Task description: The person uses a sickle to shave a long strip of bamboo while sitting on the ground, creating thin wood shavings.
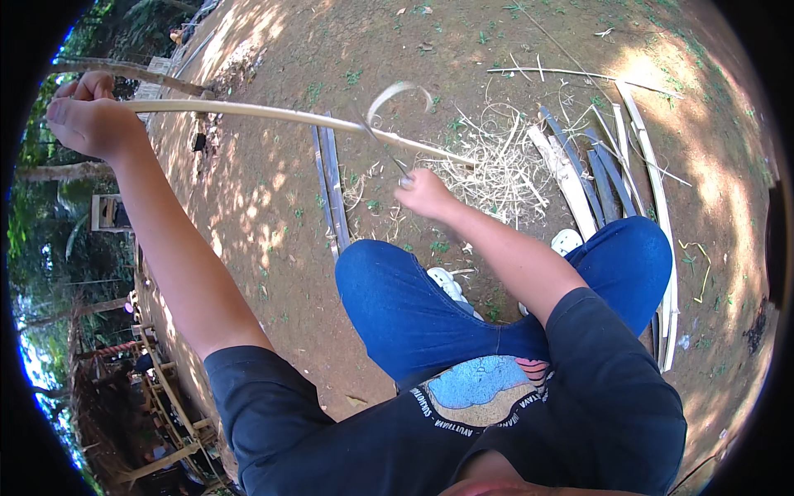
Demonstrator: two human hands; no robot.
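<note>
Far out to the left, my left hand is closed round one end of a long pale strip of what looks like bamboo. The strip runs rightward across the view, its far end over a heap of shavings. My right hand grips a knife by its handle, which is mostly hidden in the fist. The thin blade crosses the strip beyond its middle. From the blade a pale shaving curls up in a loop.
Loose shavings lie heaped on the dirt ground before my knees. To the right are several pale and dark split strips. Two dark strips lie by my left knee. Wooden structures and trees stand at the left.
</note>
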